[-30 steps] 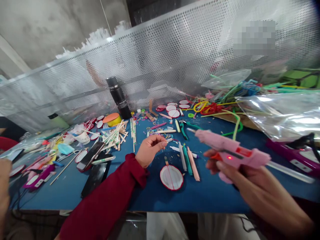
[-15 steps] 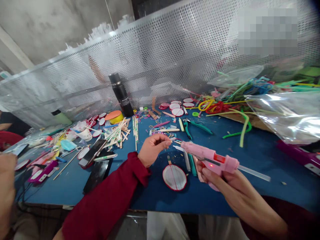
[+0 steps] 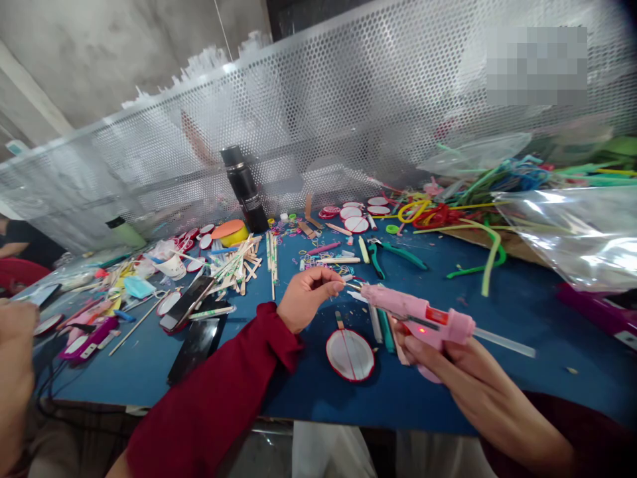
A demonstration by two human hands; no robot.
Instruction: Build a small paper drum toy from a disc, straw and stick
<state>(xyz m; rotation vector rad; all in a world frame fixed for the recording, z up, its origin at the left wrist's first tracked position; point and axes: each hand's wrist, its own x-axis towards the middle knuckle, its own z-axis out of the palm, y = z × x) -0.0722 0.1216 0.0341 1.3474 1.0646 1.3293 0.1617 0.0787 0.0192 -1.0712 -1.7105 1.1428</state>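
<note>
My right hand (image 3: 448, 362) is wrapped round the grip of a pink hot glue gun (image 3: 398, 304), whose small light glows red. A clear glue stick (image 3: 505, 342) pokes out of its back end. The nozzle points left, at the fingertips of my left hand (image 3: 311, 295). Thumb and forefinger are pinched there on something too small to make out, close to the nozzle tip. Below them on the table lies a round white disc with a red rim (image 3: 350, 355), a short flat stick (image 3: 340, 320) at its top.
Teal-handled pliers (image 3: 398, 253) lie behind the glue gun. A black bottle (image 3: 245, 192) stands by the perforated metal screen (image 3: 348, 99). Wooden sticks (image 3: 243, 262) and phones (image 3: 196, 348) are to the left. Pipe cleaners (image 3: 490, 259) heap at right. Another person's hand (image 3: 14, 372) shows at far left.
The view has shifted slightly, so the table's things sit a little further right. My hands and the glue gun keep nearly the same pose, nozzle by the left fingertips.
</note>
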